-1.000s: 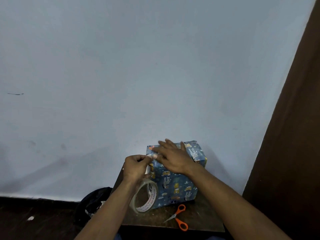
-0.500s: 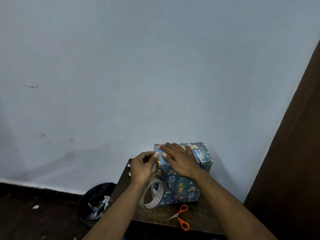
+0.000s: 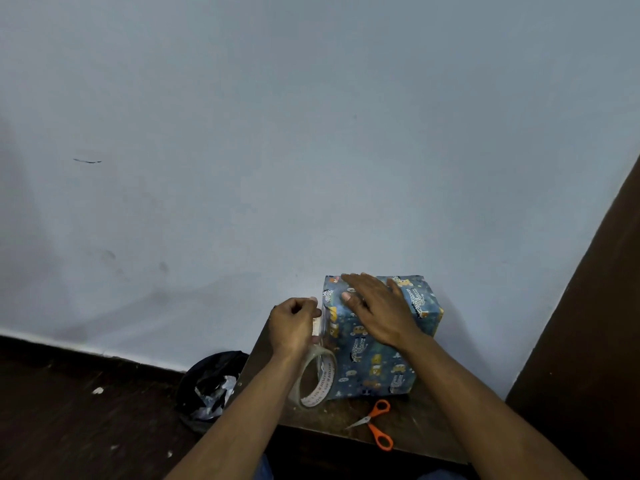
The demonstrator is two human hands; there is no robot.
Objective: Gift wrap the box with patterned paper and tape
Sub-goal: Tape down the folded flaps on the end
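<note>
A box (image 3: 375, 362) wrapped in blue paper with cartoon prints stands on a small dark wooden table (image 3: 412, 433). My right hand (image 3: 379, 308) lies flat on the box's top near its left edge, fingers straight. Just left of that edge, my left hand (image 3: 294, 323) pinches a strip of clear tape that runs from the box. The clear tape roll (image 3: 317, 381) hangs around my left wrist, beside the box's left face.
Orange-handled scissors (image 3: 375, 424) lie on the table in front of the box. A black bag with paper scraps (image 3: 213, 386) sits on the dark floor left of the table. A pale wall rises behind; a dark brown panel (image 3: 588, 341) stands at right.
My left hand has drawn away from the box's top edge to the left, pulling the tape out. My right hand has slid a little further over the top. The camera has shifted.
</note>
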